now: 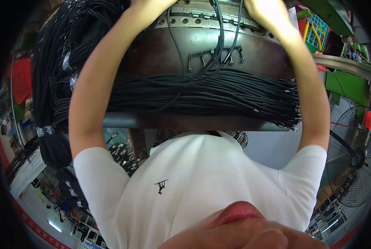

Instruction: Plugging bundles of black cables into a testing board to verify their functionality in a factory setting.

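Note:
Both arms stretch away from me toward the top edge. My left hand [154, 6] is by the left end of a metal fixture [185, 20] with bolts and slots, its fingers cut off by the picture's edge. On the fixture's right side is my right hand [270, 14], brightly lit, fingers also out of sight. Several loose black cables [221, 35] run down between my hands over the fixture. They meet a thick bundle of black cables [202, 93] lying crosswise nearer to me. A black branched plastic piece [213, 53] rests on the dark table [152, 54], partly behind the loose cables.
Large hanks of black cable [48, 79] hang at the left, tied with clear wrap. More cables with connector ends [123, 151] sit below the table's front edge. On the right are a control panel [317, 31] with coloured buttons, a curved metal rail [351, 64] and a fan [353, 157].

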A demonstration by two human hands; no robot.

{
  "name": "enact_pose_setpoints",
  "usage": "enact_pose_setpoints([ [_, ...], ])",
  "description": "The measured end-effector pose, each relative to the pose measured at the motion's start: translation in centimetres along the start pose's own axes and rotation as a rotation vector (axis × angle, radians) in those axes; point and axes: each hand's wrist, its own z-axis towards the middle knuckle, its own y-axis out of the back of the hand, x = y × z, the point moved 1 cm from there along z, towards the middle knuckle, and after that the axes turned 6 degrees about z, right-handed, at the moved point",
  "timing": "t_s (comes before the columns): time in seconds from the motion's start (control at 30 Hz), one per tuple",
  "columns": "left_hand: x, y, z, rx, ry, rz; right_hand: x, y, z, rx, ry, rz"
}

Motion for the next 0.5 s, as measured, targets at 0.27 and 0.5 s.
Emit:
enact_pose_setpoints([
  [0.27,0.7,-5.6,0.7,0.092,0.037,-0.456,-1.2,-1.5,-0.8,0.107,-0.151,-0.100],
  [0.5,2.9,-6.7,-0.6,-0.013,-0.140,-0.217,0.1,-0.9,0.3,0.091,-0.244,0.077],
])
